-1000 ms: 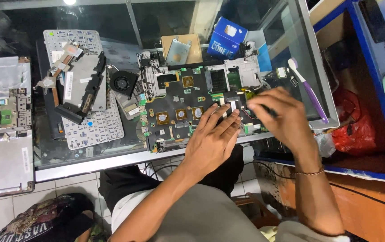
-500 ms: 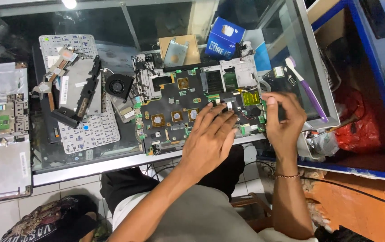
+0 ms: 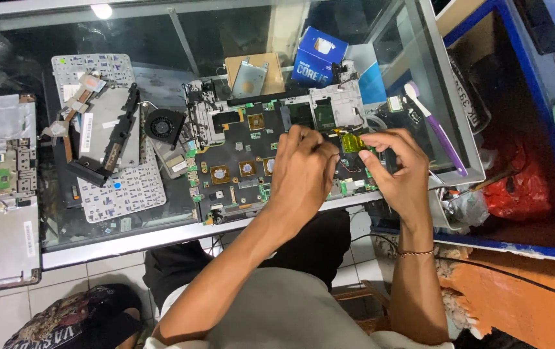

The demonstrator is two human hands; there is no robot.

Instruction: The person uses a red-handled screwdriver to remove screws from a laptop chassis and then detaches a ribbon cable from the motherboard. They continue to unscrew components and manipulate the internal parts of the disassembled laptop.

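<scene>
Both my hands are working over the dark laptop motherboard (image 3: 245, 161), which is lying flat on the glass worktop (image 3: 128, 242) with its long axis running left to right, near the front edge. My left hand (image 3: 300, 171) is resting curled on the board's middle, covering whatever is beneath, so I cannot tell its grip. My right hand (image 3: 400, 171) is pinching narrowly at a small yellow-taped part (image 3: 353, 143) at the right end; my fingers are hiding its edge.
</scene>
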